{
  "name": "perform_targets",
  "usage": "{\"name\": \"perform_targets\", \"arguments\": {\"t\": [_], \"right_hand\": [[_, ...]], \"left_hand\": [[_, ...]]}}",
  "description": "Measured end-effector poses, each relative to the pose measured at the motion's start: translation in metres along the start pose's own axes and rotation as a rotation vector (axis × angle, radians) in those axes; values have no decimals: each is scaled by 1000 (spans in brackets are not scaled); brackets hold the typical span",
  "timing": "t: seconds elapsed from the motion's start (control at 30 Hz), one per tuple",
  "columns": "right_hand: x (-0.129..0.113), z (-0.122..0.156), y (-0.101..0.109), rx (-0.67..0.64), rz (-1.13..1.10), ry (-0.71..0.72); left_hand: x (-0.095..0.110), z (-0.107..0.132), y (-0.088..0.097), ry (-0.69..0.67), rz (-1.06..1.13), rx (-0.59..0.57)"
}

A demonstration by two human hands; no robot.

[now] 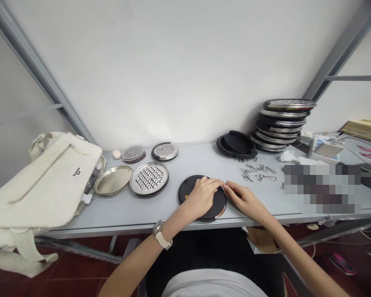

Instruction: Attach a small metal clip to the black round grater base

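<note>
A black round plate (pixel 191 185) lies on the grey table in front of me, with a bit of orange showing beside my wrist and along its lower right rim. My left hand (pixel 202 196) lies across its top, fingers close together and reaching to the upper right rim; its thumb is hidden. At that rim my right hand (pixel 239 197) pinches thumb and forefinger close to my left fingertips. A tiny pale glint shows there, too small to name. Several shiny metal wire clips (pixel 259 169) lie loose beyond my right hand.
Round metal graters (pixel 150 178) and plain metal discs (pixel 113 180) lie left. Smaller round graters (pixel 165 151) are behind them. Black round trays (pixel 236 144) and a tall grater stack (pixel 281 123) stand back right. A cream bag (pixel 46 181) hangs over the left edge.
</note>
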State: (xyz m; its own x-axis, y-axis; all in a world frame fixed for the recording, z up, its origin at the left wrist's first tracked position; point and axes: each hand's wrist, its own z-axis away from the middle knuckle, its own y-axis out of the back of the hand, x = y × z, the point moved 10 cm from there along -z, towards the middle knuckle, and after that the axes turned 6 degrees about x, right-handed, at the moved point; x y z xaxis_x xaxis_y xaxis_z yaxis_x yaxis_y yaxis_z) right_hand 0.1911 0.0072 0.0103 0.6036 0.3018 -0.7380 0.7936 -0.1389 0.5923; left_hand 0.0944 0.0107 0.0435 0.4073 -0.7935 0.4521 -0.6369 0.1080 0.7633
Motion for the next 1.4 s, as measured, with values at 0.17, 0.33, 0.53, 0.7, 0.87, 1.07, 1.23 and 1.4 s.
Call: {"name": "perform_targets", "arguments": {"t": [0.17,0.33,0.53,0.7,0.87,1.07,1.23,1.4], "right_hand": [[-2,0,1,2,7,5],[-1,0,1,7,16,8],[-1,-1,0,9,14,3],[-1,1,3,22,24,14],[-2,2,5,42,36,31],[-3,3,7,73,39,35],[-2,2,7,83,53,24],[-1,1,7,87,58,31]], "left_hand": [[0,0,0,-3,-1,0],[0,0,0,1,6,-2],[0,0,2,5,9,-2],[1,-1,2,6,22,-2],[2,-1,3,5,46,7],[2,-1,3,8,41,7],[2,-2,3,15,27,-4],[2,-2,3,17,38,-3]]}}
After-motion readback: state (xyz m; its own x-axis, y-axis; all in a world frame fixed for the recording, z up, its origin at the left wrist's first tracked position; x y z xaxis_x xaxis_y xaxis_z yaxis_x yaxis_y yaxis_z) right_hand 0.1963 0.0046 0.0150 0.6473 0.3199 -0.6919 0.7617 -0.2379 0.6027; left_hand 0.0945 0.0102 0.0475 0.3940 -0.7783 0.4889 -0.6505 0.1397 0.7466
